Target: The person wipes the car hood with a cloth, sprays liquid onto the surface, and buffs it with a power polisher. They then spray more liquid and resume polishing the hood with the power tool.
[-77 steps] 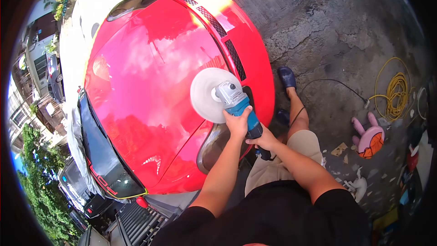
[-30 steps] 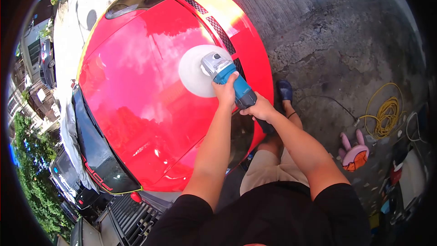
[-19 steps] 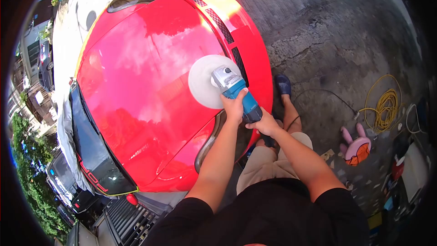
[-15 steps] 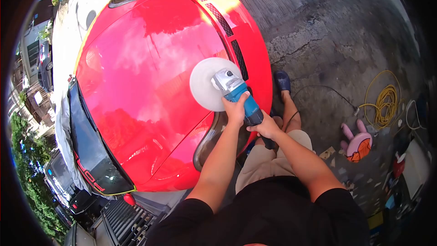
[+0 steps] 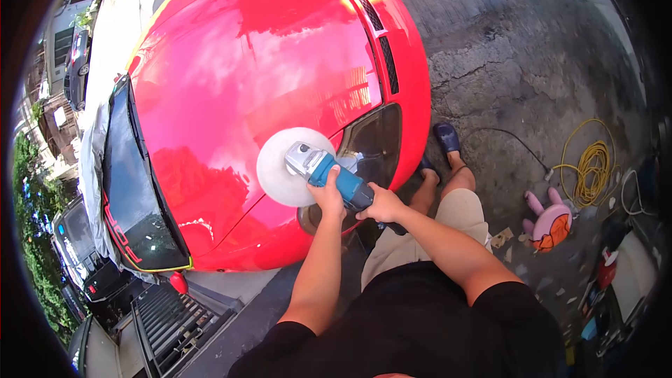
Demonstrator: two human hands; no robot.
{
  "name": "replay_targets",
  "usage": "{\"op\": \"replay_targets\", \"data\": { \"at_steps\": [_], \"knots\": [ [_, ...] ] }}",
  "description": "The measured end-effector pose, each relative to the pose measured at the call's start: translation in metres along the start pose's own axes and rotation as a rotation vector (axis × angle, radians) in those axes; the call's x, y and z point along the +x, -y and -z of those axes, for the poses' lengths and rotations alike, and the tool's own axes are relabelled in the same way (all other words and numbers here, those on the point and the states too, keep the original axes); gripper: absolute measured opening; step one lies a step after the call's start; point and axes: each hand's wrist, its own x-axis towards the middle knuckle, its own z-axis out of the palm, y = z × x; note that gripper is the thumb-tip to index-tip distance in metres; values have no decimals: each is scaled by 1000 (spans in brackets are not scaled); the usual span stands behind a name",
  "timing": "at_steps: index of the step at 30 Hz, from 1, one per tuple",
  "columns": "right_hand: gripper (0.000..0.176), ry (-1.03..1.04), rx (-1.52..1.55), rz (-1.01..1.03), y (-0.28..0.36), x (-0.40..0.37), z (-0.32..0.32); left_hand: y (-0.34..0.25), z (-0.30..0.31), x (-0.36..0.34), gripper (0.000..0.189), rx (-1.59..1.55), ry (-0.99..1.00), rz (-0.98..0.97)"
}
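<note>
A blue, black and silver power polisher [image 5: 351,187] is gripped in both hands. My left hand [image 5: 327,194] wraps around its body just behind the silver head, and my right hand [image 5: 382,204] is closed on the dark rear end. A large round white pad [image 5: 274,168] is at the polisher's front, lying over the glossy red car hood [image 5: 231,105] beside the dark headlight [image 5: 378,136]. Pad and hood appear to touch. The fingers beneath the tool are partly hidden.
A windshield [image 5: 136,189] borders the hood, with a grey cover [image 5: 98,161] beyond. A yellow coiled cord [image 5: 593,171] and a pink plush toy [image 5: 549,224] lie on the concrete floor [image 5: 476,84]. A dark cable runs across it. A slatted metal gate [image 5: 175,325] stands at lower left.
Both hands have carried the polisher left and toward my body, past the headlight's inner edge. The camera view has shifted, and the car appears farther up and right.
</note>
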Motion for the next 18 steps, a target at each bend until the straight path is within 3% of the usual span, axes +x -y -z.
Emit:
{"op": "replay_targets", "data": {
  "at_steps": [5,8,10,11,13,16,18],
  "knots": [
    [90,-93,-268,96,5,8,-12,-10,17,2,69,-124,-45,34],
    [89,-134,-214,7,1,-15,20,14,-15,-8,58,-100,-23,27],
    [87,-210,-116,-29,-26,-26,39,28,-47,-24,63,-88,77,95],
    [87,-345,-156,52,-45,-31,44,35,-65,-33,67,-51,112,113],
    [67,-334,27,-29,-72,-40,60,57,-95,-43,75,18,215,137],
    [78,-346,260,-233,-69,-52,67,74,-120,-46,81,88,359,133],
    [77,-359,181,-173,-74,-52,65,73,-117,-50,82,43,345,151]
  ]
}}
